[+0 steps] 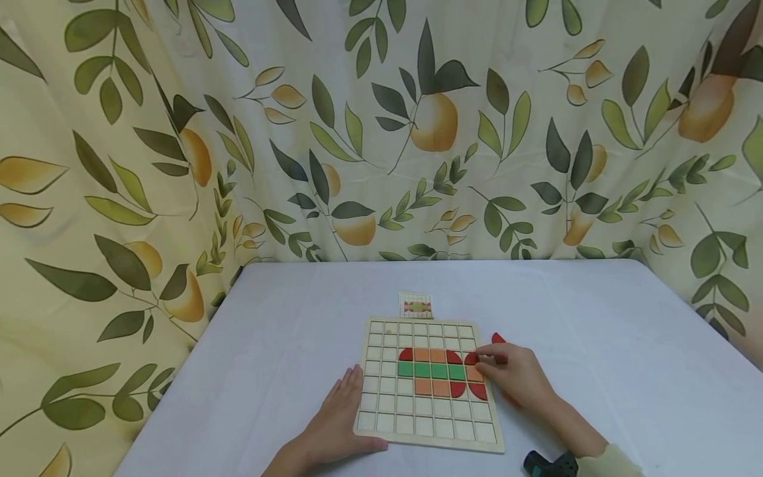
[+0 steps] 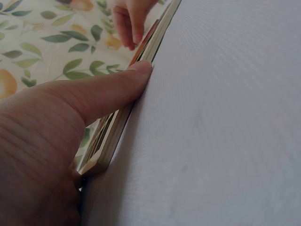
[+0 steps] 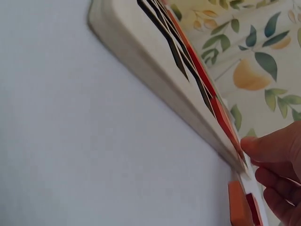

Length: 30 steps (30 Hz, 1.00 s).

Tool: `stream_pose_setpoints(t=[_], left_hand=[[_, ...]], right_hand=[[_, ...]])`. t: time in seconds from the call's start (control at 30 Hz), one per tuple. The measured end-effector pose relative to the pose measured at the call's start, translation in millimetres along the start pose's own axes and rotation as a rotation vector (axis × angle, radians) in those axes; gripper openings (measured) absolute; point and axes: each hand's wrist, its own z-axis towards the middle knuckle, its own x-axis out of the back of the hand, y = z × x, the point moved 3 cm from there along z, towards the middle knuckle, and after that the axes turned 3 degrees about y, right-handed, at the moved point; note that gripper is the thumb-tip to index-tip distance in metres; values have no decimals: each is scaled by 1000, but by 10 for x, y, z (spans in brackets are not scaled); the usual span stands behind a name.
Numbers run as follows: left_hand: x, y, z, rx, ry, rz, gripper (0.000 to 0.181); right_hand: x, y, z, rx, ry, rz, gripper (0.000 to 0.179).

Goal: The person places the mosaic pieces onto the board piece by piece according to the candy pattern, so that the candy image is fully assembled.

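A wooden grid board [image 1: 405, 423] lies on the table, with green tiles [image 1: 438, 371], orange tiles [image 1: 423, 386] and red quarter-round tiles [image 1: 457, 389] in its cells. My left hand [image 1: 340, 417] rests along the board's left side, its thumb [image 2: 113, 89] extended against the near edge. Over the board's right edge, my right hand [image 1: 518, 374] pinches a red quarter-round tile [image 1: 470, 358] between thumb and fingertips, just above an orange tile [image 1: 475, 373]. The right wrist view shows that hand [image 3: 277, 160] from the side, its fingertips partly hiding the tile.
A small pattern card [image 1: 416, 306] lies behind the board. Right of the board, a loose red piece [image 1: 497, 338] and an orange piece [image 3: 239, 205] lie on the white-covered table [image 1: 286, 331]. A black device [image 1: 551, 464] sits by my right wrist. A patterned curtain [image 1: 381, 192] hangs behind.
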Motion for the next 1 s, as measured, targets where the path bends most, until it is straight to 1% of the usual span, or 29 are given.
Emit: stream_pose_setpoints(t=[0.17, 0.3, 0.43, 0.6, 0.83, 1.0], left_hand=[[-8, -7, 5, 9, -8, -1, 122], [-11, -8, 17, 21, -17, -2, 122], [-10, -6, 16, 15, -15, -5, 122], [-14, -3, 11, 13, -8, -12, 123], [-15, -1, 11, 21, -16, -13, 123], [-8, -2, 5, 5, -8, -6, 123]], right_hand=[[68, 98, -15, -28, 24, -24, 25], [96, 181, -20, -53, 50, -46, 25], [103, 229, -19, -62, 69, -47, 24], [98, 246, -14, -56, 80, -44, 23], [92, 250, -20, -47, 97, -45, 20], [88, 243, -20, -53, 102, -41, 17]])
